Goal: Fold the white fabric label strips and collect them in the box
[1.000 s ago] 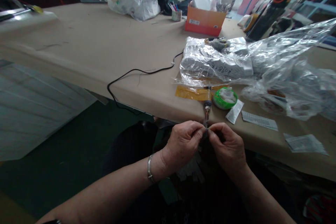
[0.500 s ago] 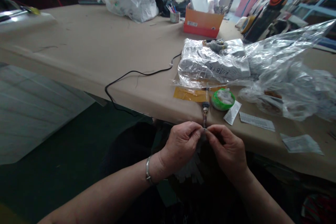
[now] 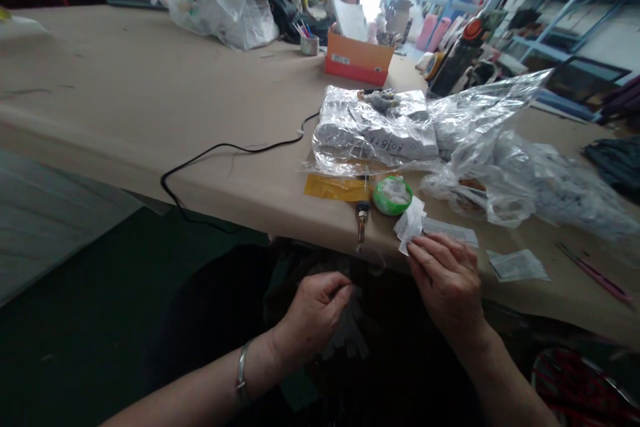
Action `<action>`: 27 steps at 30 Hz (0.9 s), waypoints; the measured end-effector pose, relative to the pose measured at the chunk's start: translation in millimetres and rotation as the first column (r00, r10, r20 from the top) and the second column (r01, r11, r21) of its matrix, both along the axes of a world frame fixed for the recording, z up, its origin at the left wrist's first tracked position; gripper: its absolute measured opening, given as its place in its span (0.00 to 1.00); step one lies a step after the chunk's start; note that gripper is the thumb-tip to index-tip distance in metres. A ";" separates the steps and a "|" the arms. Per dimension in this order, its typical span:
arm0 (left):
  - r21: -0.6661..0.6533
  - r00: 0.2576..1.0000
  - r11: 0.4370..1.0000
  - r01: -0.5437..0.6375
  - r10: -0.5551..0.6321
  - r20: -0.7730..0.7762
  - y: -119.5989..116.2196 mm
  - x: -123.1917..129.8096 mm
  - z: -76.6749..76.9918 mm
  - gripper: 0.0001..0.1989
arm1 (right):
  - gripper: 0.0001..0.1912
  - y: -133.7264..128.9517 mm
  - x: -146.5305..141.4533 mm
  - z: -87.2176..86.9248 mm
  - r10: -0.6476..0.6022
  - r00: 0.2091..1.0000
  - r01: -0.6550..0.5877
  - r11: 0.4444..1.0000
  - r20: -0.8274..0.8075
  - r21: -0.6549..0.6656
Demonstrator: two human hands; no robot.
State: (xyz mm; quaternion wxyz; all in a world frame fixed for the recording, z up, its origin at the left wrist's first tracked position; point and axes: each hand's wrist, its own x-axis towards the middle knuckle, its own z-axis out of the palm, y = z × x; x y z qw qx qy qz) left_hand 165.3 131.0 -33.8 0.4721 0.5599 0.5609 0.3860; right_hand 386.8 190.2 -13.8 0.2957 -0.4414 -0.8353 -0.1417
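Observation:
My left hand (image 3: 323, 307) is closed in a pinch below the table edge. What its fingertips hold is too small to make out; pale strips (image 3: 353, 333) hang below it. My right hand (image 3: 450, 277) is at the table's front edge, its fingertips closed on the lower end of a thin white slip (image 3: 411, 220). Between the hands, a soldering iron (image 3: 362, 217) lies with its metal tip at the edge. A faint clear loop shows near that tip. Beside the slip sits a green tub (image 3: 393, 196) with white fluffy stuff in it.
Amber tape (image 3: 335, 188) lies left of the tub. Behind are a plastic-wrapped bundle (image 3: 375, 130) and an orange box (image 3: 359, 57). A black cord (image 3: 225, 145) crosses the table. Toward the right lie a printed sheet (image 3: 517, 265) and pink tweezers (image 3: 597, 273).
My hands, together at the iron's tip before, have come apart. The right hand went right to the white slip; the left drew down and left. The view has turned somewhat right.

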 end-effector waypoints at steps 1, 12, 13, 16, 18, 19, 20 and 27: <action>-0.054 0.998 0.998 0.019 -0.016 0.059 -0.1 6.0 1.9 0.11 | 0.08 -1.1 1.5 -0.4 0.030 0.999 -0.029 1.000 -0.039 0.007; -0.466 0.395 0.820 0.333 0.328 0.858 25.7 69.1 25.1 0.11 | 0.12 -52.5 -1.2 11.1 0.315 0.938 -0.332 0.936 -0.146 -0.116; -0.474 0.410 0.824 0.310 0.334 0.849 27.1 70.7 25.4 0.09 | 0.12 -51.5 -0.8 12.3 0.314 0.938 -0.333 0.934 -0.145 -0.129; -0.507 0.520 0.824 0.253 0.326 0.789 27.9 71.3 24.8 0.06 | 0.17 -32.6 5.8 15.0 0.169 0.980 -0.181 0.975 -0.104 -0.127; -0.542 0.619 0.810 0.224 0.311 0.721 26.5 70.0 23.5 0.06 | 0.24 -14.6 12.0 15.5 -0.055 0.998 0.054 0.993 -0.006 -0.102; -0.557 0.665 0.803 0.213 0.299 0.685 25.6 69.3 22.7 0.07 | 0.27 -7.2 14.7 15.1 -0.157 0.986 0.161 0.983 0.060 -0.090; -0.569 0.701 0.797 0.203 0.287 0.653 24.7 68.6 21.9 0.07 | 0.27 -1.9 16.9 14.0 -0.224 0.966 0.235 0.969 0.126 -0.082; -0.588 0.772 0.783 0.201 0.243 0.588 23.2 66.6 18.4 0.09 | 0.14 -11.2 33.3 -6.6 -0.130 0.985 0.133 0.991 0.110 -0.022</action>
